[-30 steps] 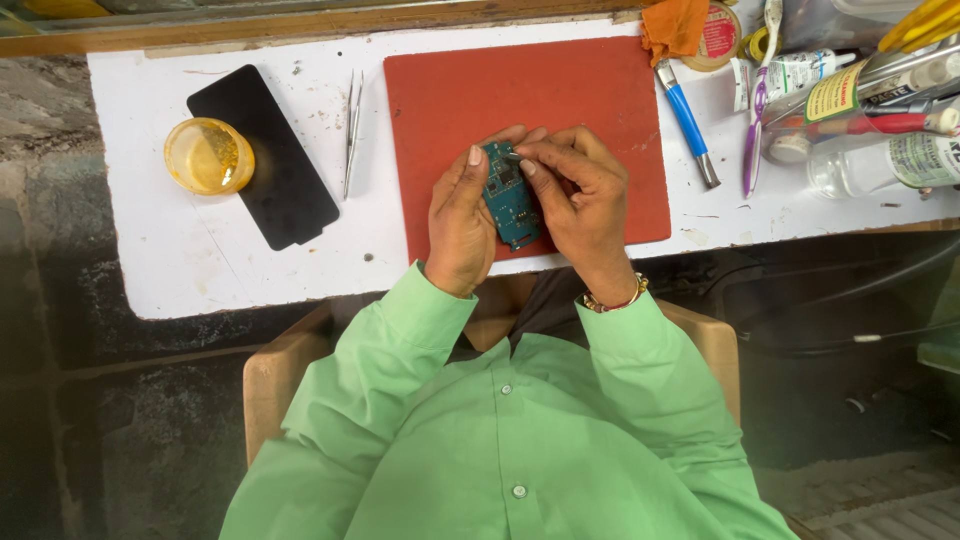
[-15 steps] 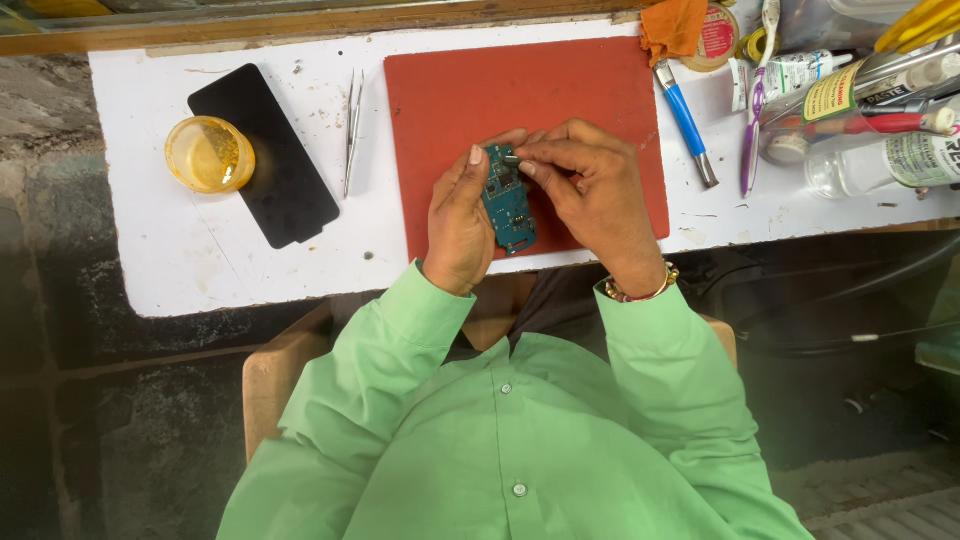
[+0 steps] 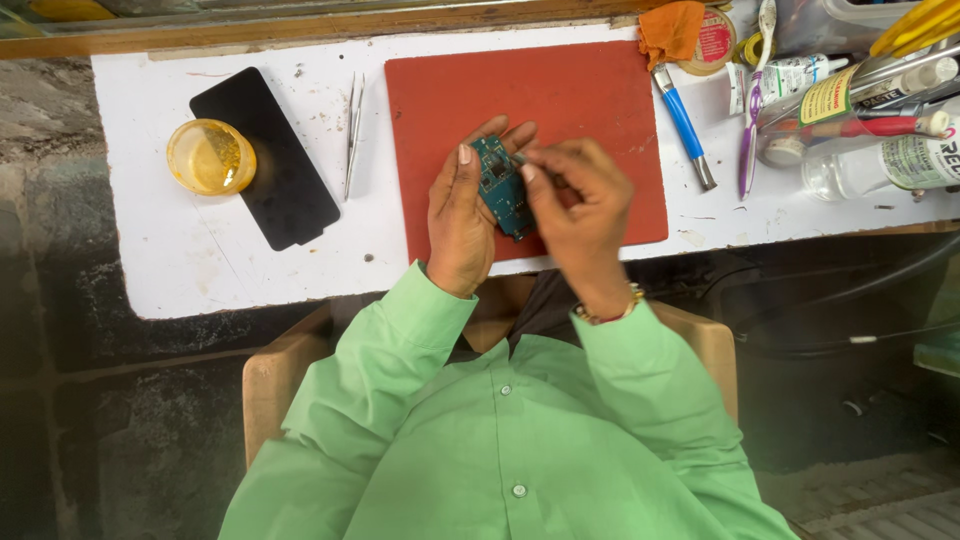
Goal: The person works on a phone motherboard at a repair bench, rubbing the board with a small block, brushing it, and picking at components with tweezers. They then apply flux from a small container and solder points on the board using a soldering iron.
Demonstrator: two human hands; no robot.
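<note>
Carefully, left hand (image 3: 462, 215) cradles thin, rigid, fragile circuit board (image 3: 503, 187) by its edges; right hand (image 3: 580, 200), fingers pinched together at its twelve-o'clock end.

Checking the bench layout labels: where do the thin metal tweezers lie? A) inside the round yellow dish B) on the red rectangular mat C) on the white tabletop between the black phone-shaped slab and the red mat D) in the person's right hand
C: the thin metal tweezers lie on the white tabletop, between the black phone-shaped slab and the red rectangular mat, clear of the round yellow dish.
</note>
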